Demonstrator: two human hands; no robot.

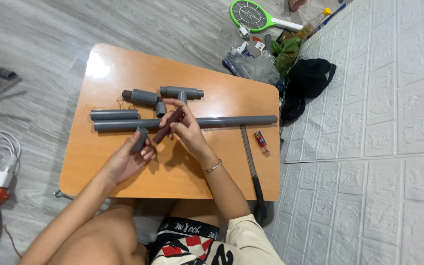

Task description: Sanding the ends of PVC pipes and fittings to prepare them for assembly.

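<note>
we note the left hand fingers clamped on a short grey plastic pipe piece; the right hand fingers grip a dark brown sandpaper roll, both above the orange wooden bench, near the long grey pipe.

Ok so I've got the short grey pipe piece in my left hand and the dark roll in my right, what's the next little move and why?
Probably bring the dark red-brown roll down to the open end of the short grey pipe piece. The left hand holds that piece tilted, open end up, and the right hand holds the roll angled towards it, the two still slightly apart.
</note>
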